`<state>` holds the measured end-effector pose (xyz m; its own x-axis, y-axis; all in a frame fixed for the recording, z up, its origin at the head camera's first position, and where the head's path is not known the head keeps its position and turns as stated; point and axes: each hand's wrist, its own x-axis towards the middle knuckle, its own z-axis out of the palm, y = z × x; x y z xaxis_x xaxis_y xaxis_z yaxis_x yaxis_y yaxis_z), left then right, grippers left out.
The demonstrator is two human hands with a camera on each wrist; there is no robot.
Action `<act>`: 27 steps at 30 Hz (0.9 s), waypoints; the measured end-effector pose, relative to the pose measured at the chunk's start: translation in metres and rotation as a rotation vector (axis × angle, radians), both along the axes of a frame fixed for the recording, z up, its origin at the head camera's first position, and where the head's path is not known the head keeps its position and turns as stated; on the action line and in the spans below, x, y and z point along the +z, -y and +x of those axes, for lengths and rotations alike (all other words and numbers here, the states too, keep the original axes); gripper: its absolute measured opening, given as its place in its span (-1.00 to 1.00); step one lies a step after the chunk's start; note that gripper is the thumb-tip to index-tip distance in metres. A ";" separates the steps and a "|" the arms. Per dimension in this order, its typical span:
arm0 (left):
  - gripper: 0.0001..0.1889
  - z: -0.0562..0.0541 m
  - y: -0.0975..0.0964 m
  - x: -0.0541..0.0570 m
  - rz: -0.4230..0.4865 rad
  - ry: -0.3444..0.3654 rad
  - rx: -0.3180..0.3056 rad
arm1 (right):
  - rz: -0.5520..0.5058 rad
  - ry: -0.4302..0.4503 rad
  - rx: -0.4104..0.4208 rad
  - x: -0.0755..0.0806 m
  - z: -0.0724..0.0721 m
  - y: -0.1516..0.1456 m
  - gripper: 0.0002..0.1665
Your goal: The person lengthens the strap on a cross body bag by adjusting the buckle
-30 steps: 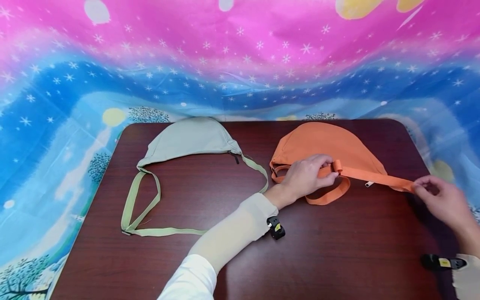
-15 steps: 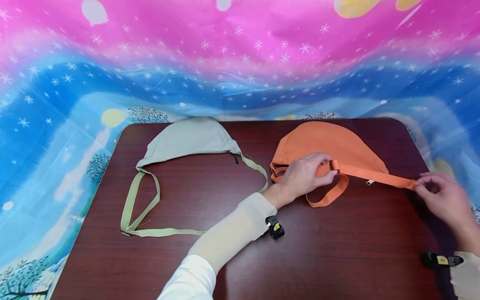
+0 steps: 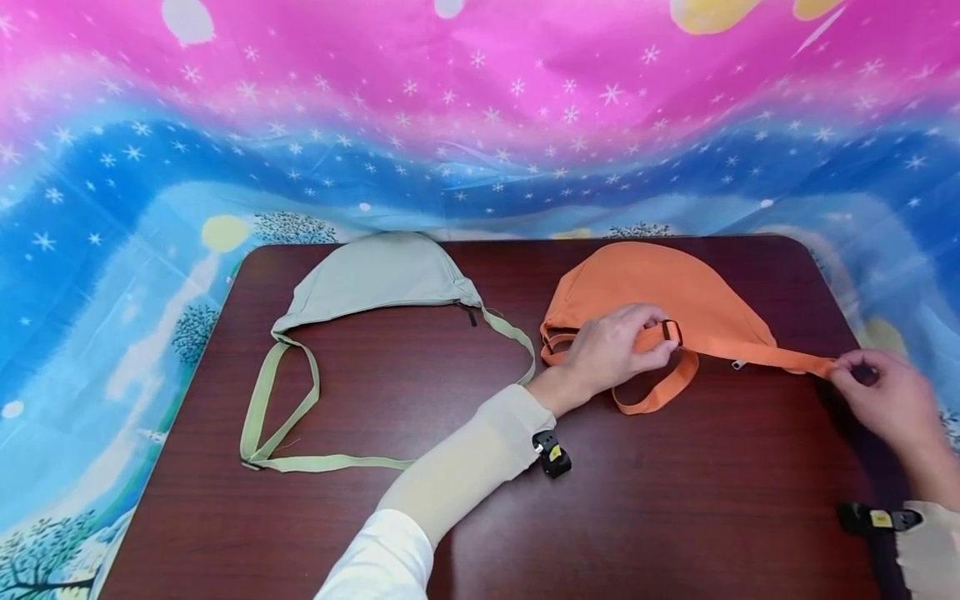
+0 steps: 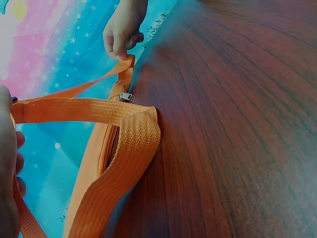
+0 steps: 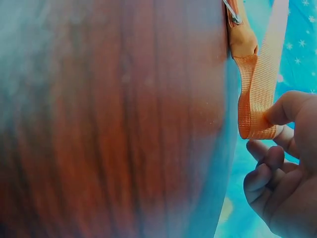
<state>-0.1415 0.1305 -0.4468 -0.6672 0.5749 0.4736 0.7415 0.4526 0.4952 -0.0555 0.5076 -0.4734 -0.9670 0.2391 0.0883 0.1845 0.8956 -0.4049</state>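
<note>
An orange half-moon waist bag (image 3: 645, 283) lies on the right half of the table. My left hand (image 3: 611, 346) pinches its orange strap close to the dark slide buckle (image 3: 671, 333), in front of the bag. My right hand (image 3: 888, 396) pinches the strap's far right part between thumb and fingertips, near the table's right edge. Between the hands the strap (image 3: 750, 352) runs fairly straight. A loose loop of strap (image 4: 133, 144) hangs below the left hand. In the right wrist view the strap folds back on itself at the thumb (image 5: 285, 109).
A pale grey-green waist bag (image 3: 382, 275) lies on the left, its light green strap (image 3: 330, 463) spread toward the front and partly behind my left forearm. The dark red-brown table (image 3: 637, 525) has a patterned cloth (image 3: 480, 108) hanging behind and beside it.
Both hands keep their hold on the orange strap. The slide buckle has turned so more of its dark frame shows, and the right hand has shifted slightly outward.
</note>
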 end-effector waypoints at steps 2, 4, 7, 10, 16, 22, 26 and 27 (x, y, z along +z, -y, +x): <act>-0.67 0.000 -0.001 -0.001 -0.003 -0.004 -0.003 | -0.001 -0.012 0.017 0.001 0.000 0.002 -0.83; -0.68 -0.001 -0.001 -0.001 -0.011 -0.007 -0.005 | -0.003 -0.022 0.037 0.004 0.000 0.005 -0.80; -0.67 0.000 -0.002 -0.002 -0.017 -0.005 -0.007 | -0.007 -0.045 0.062 0.012 -0.002 0.015 -0.74; -0.66 0.000 -0.002 -0.003 -0.017 -0.007 -0.007 | -0.023 -0.083 0.098 0.024 -0.004 0.030 -0.71; -0.63 0.001 -0.004 -0.003 -0.028 -0.017 -0.011 | -0.178 -0.155 0.223 0.044 -0.007 0.070 -0.73; -0.61 0.004 -0.007 -0.002 -0.041 -0.012 -0.030 | -0.306 -0.162 0.332 0.053 -0.009 0.107 -0.68; -0.60 0.005 -0.009 -0.002 -0.039 -0.011 -0.040 | -0.357 -0.170 0.421 0.055 -0.011 0.126 -0.64; -0.60 0.005 -0.009 -0.002 -0.039 -0.014 -0.041 | -0.371 -0.178 0.446 0.055 -0.012 0.129 -0.62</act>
